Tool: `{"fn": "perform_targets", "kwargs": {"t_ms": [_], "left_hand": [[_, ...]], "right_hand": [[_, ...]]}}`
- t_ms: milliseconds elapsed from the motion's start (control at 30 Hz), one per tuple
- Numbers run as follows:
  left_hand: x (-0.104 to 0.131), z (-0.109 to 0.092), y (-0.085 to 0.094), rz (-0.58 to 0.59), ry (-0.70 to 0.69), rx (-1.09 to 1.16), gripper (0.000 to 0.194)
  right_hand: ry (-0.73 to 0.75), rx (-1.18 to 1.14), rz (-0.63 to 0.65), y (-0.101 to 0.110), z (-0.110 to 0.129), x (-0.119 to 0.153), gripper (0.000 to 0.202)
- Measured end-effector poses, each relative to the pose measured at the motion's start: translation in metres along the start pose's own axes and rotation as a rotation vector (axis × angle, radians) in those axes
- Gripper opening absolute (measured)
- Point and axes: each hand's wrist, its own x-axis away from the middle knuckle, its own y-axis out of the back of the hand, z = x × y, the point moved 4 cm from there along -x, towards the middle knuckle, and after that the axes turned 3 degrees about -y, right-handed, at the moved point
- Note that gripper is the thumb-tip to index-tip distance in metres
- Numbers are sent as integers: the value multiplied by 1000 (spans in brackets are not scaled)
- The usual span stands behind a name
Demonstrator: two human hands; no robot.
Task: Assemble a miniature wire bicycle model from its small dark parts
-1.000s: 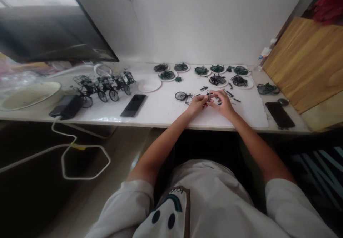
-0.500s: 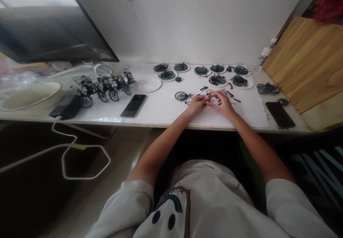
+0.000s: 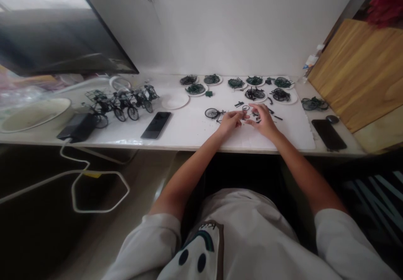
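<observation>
My left hand point(image 3: 231, 121) is closed in a pinch over the white sheet. At its fingertips is a small bicycle part, too small to make out clearly. Just to its right, my right hand point(image 3: 264, 120) has thumb and fingers apart, with nothing visible between them. A partly built model bicycle point(image 3: 213, 113) with one spoked wheel lies left of my left hand, partly hidden by it. Beyond my fingers lies a small ring-shaped part point(image 3: 246, 108). Thin dark parts point(image 3: 277, 117) lie scattered by my right hand.
Several plates of dark bicycle parts, one a white plate point(image 3: 296, 100), stand along the back. Assembled model bicycles point(image 3: 132, 111), a bare plate point(image 3: 175, 100), a phone point(image 3: 156, 125), a black box point(image 3: 77, 126) and a basin point(image 3: 36, 114) are left. Another dark phone point(image 3: 329, 134) lies right.
My right hand's fingers have parted from my left fingertips and spread. My left hand still pinches, and the small part has stayed with it.
</observation>
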Motion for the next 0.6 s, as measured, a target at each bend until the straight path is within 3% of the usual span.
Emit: {"fn": "perform_targets", "kwargs": {"t_ms": [167,333,600], "left_hand": [[-3,3,6,-74,-1,29,26],[-6,6,14,-186,-9,78,26],[-2,1,16,-232,-30,66,34]], "right_hand": [[0,95,-76,25,-12,-8,38],[10,130,32,37,-25,-10,27],[87,117,271,-2,-9,-3,23]]}}
